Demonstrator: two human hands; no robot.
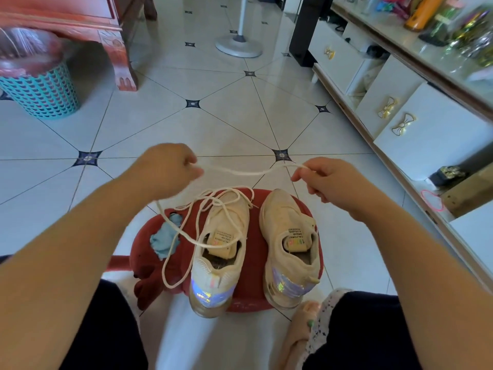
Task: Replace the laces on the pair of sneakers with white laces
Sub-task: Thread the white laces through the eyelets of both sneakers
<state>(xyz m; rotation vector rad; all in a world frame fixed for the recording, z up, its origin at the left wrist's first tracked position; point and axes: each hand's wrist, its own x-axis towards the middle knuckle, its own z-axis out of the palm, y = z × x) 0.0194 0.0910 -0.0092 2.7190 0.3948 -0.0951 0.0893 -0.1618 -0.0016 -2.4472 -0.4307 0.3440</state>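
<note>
The left hand (165, 169) and right hand (328, 180) each pinch a white lace (248, 172), slung between them. Below the grip, more lace loops over the nearer-left of 2 sneakers (218, 252) on a red stool (256, 194).

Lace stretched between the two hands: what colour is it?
The lace is white, slightly creamy; the head view shows it best.

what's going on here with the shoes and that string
A seated person stretches a white lace between the left hand and the right hand. The rest trails in loops over the left sneaker on a red stool. The right sneaker beside it shows no lace.
</note>
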